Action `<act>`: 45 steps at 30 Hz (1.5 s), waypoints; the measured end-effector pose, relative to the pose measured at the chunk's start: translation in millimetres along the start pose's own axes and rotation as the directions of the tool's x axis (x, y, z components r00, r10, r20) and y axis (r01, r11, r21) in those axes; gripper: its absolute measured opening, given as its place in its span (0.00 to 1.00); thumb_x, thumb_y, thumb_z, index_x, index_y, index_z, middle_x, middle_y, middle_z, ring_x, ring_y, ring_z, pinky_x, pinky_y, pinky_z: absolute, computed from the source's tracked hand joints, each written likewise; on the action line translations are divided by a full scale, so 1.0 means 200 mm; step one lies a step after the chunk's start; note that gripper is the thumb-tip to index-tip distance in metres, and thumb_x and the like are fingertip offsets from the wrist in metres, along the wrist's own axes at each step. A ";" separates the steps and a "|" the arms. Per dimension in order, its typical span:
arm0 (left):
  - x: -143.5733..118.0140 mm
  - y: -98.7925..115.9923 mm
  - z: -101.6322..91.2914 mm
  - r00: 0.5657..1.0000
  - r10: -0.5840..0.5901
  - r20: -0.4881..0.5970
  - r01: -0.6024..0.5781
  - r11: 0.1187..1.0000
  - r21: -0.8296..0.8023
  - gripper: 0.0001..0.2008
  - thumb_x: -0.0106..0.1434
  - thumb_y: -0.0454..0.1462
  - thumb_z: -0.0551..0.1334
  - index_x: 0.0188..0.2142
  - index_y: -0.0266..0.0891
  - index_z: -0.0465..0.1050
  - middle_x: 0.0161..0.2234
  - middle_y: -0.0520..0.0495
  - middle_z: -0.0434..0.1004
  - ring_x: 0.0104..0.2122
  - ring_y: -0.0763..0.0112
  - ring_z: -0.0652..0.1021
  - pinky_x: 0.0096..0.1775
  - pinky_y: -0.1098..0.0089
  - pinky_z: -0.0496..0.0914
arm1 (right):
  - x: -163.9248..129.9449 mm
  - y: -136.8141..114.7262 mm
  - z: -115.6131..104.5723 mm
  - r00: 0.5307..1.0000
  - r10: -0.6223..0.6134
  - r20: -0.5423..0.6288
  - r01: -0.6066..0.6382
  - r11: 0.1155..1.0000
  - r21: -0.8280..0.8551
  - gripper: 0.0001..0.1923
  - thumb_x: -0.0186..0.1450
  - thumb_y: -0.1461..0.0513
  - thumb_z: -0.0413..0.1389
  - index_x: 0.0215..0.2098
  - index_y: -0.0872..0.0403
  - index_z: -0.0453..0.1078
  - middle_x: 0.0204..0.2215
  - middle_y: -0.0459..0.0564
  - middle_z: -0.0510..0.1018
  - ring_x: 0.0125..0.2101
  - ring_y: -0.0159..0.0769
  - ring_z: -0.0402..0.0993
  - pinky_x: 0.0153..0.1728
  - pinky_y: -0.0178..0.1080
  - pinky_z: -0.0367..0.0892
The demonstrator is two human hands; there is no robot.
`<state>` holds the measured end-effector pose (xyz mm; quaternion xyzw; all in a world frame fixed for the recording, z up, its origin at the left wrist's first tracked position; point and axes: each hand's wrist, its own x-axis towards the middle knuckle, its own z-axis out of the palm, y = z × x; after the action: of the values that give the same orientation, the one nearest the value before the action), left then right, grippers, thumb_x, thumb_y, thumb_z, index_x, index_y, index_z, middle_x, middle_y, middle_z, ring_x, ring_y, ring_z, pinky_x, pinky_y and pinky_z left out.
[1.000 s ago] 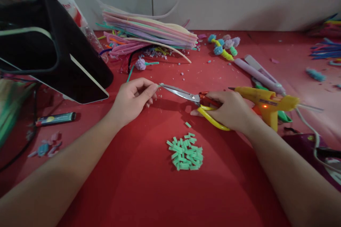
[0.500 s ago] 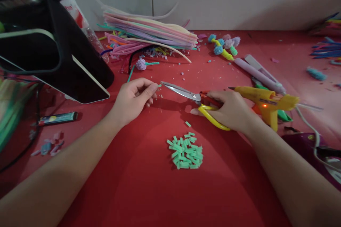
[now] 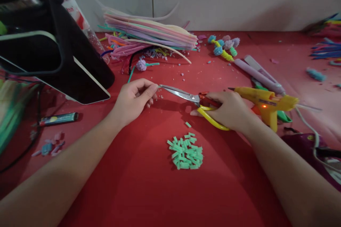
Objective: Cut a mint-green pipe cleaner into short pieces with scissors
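Left hand pinching a tiny green stub at the scissor tips; right hand closed through yellow-handled scissors, blades nearly shut. Heap of green cut pieces lying on red worktop near both hands. Stub probably soft, light, easily dropped; best pinched close behind the blades.

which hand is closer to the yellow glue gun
Right. The right hand, gripping the scissors, sits just left of the glue gun, nearly touching it. The left hand is far off to its left, beyond the scissor tips.
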<state>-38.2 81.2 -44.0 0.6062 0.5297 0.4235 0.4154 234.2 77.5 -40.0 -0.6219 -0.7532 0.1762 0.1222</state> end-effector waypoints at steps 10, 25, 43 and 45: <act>0.00 0.00 0.00 1.000 -0.026 0.005 0.026 1.000 0.001 0.07 0.66 0.39 0.63 0.33 0.39 0.76 0.23 0.52 0.76 0.20 0.80 0.73 0.21 0.80 0.66 | -0.01 -0.01 -0.01 1.000 0.016 0.013 -0.016 1.000 0.020 0.35 0.50 0.30 0.55 0.20 0.51 0.56 0.16 0.41 0.57 0.21 0.29 0.50 0.23 0.37 0.48; 0.00 0.01 -0.01 1.000 -0.011 0.019 0.010 0.999 0.047 0.10 0.66 0.41 0.62 0.31 0.39 0.74 0.25 0.51 0.77 0.20 0.80 0.73 0.22 0.79 0.67 | 0.00 -0.02 -0.01 0.999 0.048 0.022 -0.048 0.999 -0.006 0.36 0.50 0.30 0.55 0.20 0.51 0.54 0.16 0.42 0.56 0.21 0.29 0.49 0.23 0.37 0.48; 0.00 -0.01 -0.01 1.000 -0.021 0.023 0.021 1.000 0.008 0.09 0.65 0.42 0.64 0.32 0.39 0.75 0.25 0.50 0.77 0.20 0.79 0.74 0.21 0.79 0.67 | 0.00 0.01 0.01 1.000 0.010 0.009 -0.010 1.000 -0.003 0.35 0.51 0.34 0.60 0.19 0.51 0.52 0.16 0.41 0.55 0.21 0.28 0.47 0.22 0.38 0.47; 0.00 -0.01 0.00 0.999 -0.023 0.022 0.023 1.000 0.006 0.09 0.65 0.42 0.64 0.32 0.39 0.75 0.25 0.50 0.77 0.20 0.79 0.74 0.21 0.79 0.67 | 0.00 0.02 0.01 1.000 0.021 0.016 -0.020 1.000 -0.013 0.35 0.51 0.33 0.60 0.19 0.51 0.52 0.16 0.41 0.55 0.21 0.29 0.48 0.22 0.38 0.47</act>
<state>-39.2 81.8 -44.9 0.6058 0.5332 0.4105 0.4244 236.3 77.3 -42.9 -0.6289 -0.7488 0.1776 0.1106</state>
